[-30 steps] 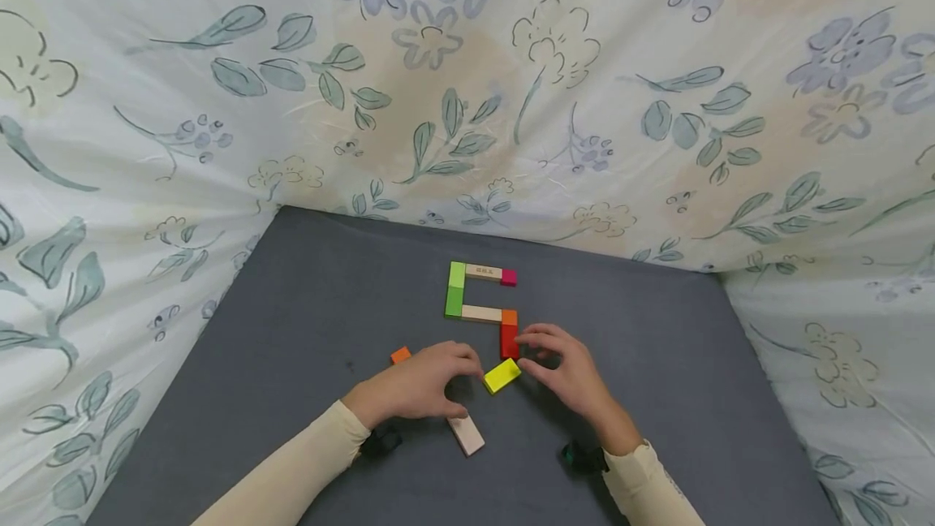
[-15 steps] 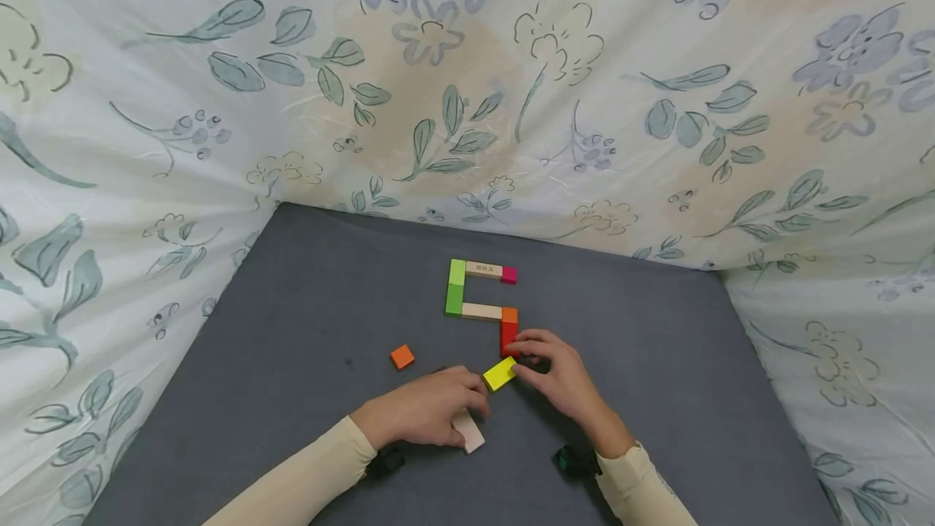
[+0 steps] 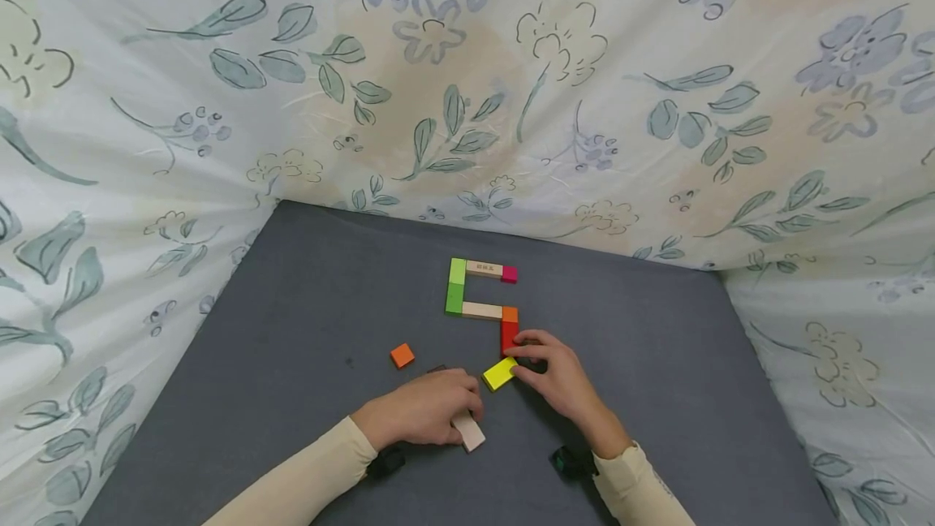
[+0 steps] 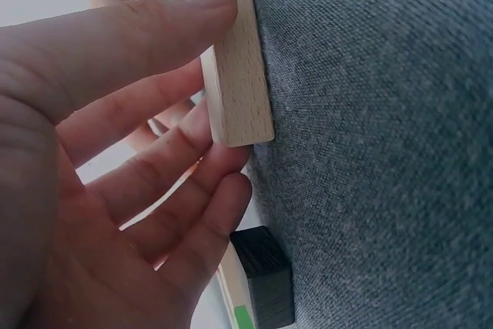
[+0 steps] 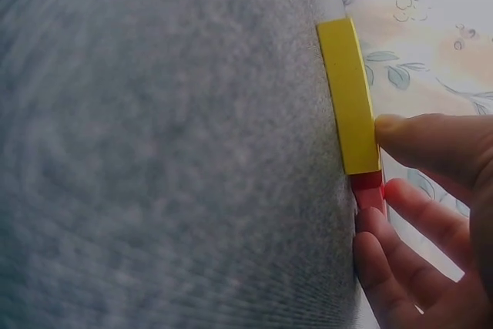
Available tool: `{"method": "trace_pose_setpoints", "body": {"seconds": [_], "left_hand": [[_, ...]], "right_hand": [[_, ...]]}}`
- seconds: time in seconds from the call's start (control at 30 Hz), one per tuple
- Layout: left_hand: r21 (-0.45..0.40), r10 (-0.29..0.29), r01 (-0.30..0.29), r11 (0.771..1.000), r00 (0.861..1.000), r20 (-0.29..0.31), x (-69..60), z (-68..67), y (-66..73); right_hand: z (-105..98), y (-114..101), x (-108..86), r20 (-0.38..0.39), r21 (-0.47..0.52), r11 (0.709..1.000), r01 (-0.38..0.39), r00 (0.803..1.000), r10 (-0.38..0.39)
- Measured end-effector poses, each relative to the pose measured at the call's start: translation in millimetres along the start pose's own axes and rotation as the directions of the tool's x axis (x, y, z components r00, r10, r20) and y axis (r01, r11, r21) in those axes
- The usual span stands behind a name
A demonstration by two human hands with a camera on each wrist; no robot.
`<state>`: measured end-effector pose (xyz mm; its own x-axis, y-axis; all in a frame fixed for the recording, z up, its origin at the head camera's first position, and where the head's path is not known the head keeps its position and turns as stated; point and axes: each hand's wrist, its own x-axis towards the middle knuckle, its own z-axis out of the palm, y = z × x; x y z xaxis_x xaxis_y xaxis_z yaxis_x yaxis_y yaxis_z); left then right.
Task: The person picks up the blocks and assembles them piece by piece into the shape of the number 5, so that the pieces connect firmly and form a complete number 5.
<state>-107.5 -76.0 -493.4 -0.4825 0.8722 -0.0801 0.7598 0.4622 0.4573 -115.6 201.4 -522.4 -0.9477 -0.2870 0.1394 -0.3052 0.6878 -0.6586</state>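
Note:
My left hand [image 3: 427, 408] pinches a plain wooden block [image 3: 470, 432] lying on the dark cloth. In the left wrist view, the thumb lies on one side of this wooden block [image 4: 243, 75] and the fingers are on the other. A yellow block [image 3: 499, 374] lies slanted just below a red block [image 3: 508, 335]. My right hand [image 3: 558, 376] is beside both, fingers loosely bent. Its thumb touches the yellow block [image 5: 350, 98] in the right wrist view, while other fingertips reach the red block [image 5: 368, 189]. A dark block [image 3: 437, 368] is mostly hidden behind the left hand.
Joined blocks form a bent line: a pink block [image 3: 509, 274], a printed wooden block [image 3: 484, 268], green blocks [image 3: 455, 297], another wooden block [image 3: 482, 311] and an orange block [image 3: 510, 314]. A separate orange block [image 3: 402, 355] lies left. Floral cloth [image 3: 467, 104] surrounds the surface.
My left hand has moved slightly down and taken hold of the wooden block, uncovering the loose orange block. My right hand has shifted slightly left, bringing its thumb to the yellow block.

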Motion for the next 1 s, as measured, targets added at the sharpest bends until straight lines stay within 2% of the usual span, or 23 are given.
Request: {"method": "trace_pose_setpoints", "body": {"seconds": [0.27, 0.5, 0.77, 1.0], "left_hand": [[0.037, -0.038, 0.04, 0.999, 0.998, -0.042, -3.6, -5.1, -5.5], [0.051, -0.067, 0.072, 0.996, 0.994, -0.084, -5.4, -11.4, -7.3], [0.069, -0.101, 0.11, 0.992, 0.987, -0.129, 0.9, -15.0, -6.7], [0.092, -0.104, 0.118, 0.989, 0.984, -0.146, 9.6, -18.2, -6.7]], "right_hand": [[-1.1, -3.2, 0.2, 0.01, 0.015, 0.999, -0.033, 0.999, 0.033], [-0.9, -2.7, -0.1, 0.007, -0.002, 1.0, -0.027, 1.0, 0.027], [-0.4, -2.0, -0.9, 0.014, -0.006, 1.0, -0.029, 0.999, 0.03], [-1.9, -5.1, -1.7, 0.018, 0.011, 1.0, -0.021, 1.0, 0.021]]}}
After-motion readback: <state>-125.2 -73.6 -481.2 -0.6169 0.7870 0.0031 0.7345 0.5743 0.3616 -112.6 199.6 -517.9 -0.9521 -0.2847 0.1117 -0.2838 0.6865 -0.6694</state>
